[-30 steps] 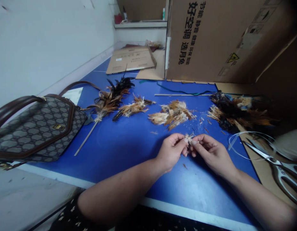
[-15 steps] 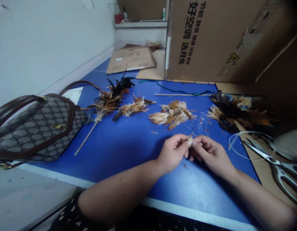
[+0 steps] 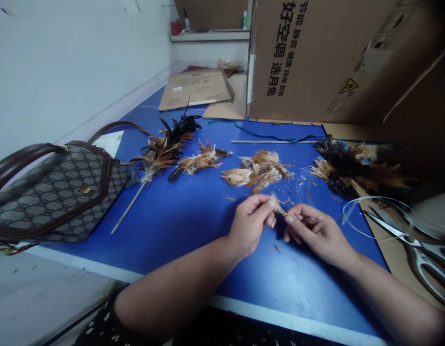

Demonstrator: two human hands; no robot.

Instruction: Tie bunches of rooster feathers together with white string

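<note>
You could lose bits of the small feather tuft (image 3: 279,206) if the pinch is too light, since it is thin and wispy and only its ends sit between your fingertips; pull too hard from both sides and, I would judge, the fine strands could tear or slip out. A strand dropped here could be hard to find again, because the pale scraps (image 3: 302,180) strewn just beyond your hands look much like it, and a puff of air could also stir the loose feather pile (image 3: 256,172) behind them. Your left hand (image 3: 252,222) is nearly closed, thumb against forefinger, gripping the tuft's upper, fluffier end; your right hand (image 3: 312,231) is just as narrow, its thumb and forefinger pinching the lower, thinner end, with the other fingers curled beneath. The tuft slants between the two hands, held above the blue table (image 3: 193,230), nearer you than the pile. The scissors (image 3: 412,240) lie blades apart on the cardboard to your right, well clear of your fingers but near your right forearm, so a careless sideways sweep could catch their points
</note>
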